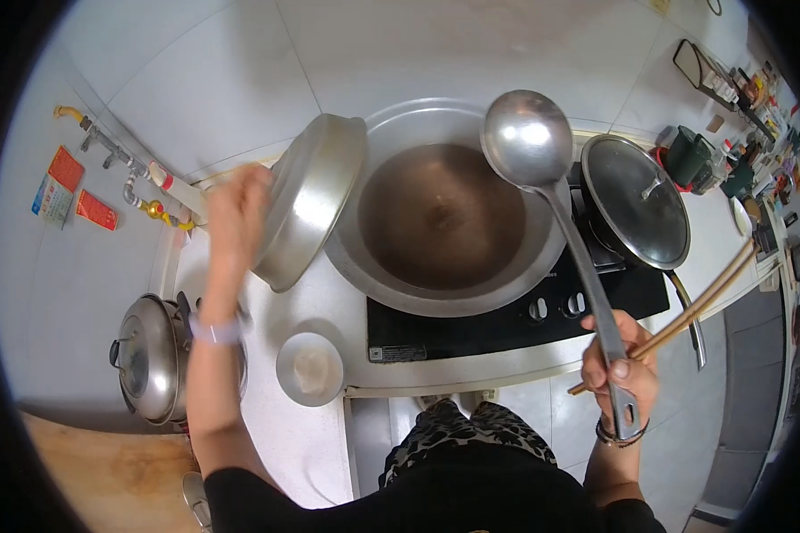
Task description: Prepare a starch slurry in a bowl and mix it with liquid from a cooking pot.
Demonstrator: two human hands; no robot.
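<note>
My left hand, slightly blurred, is closed at the outer face of a large aluminium lid. The grip point itself is hidden by my fingers. The lid stands tilted at the left rim of a wide metal pot, which holds brownish, cloudy liquid. In my right hand are a long-handled steel ladle and a pair of wooden chopsticks. The ladle's bowl is over the pot's right rim, and the chopsticks point away to the right.
The pot sits on a black gas hob. At its right is a frying pan with a glass lid. A white bowl with pale contents stands on the counter. A lidded steel pot is at left, below a yellow gas pipe.
</note>
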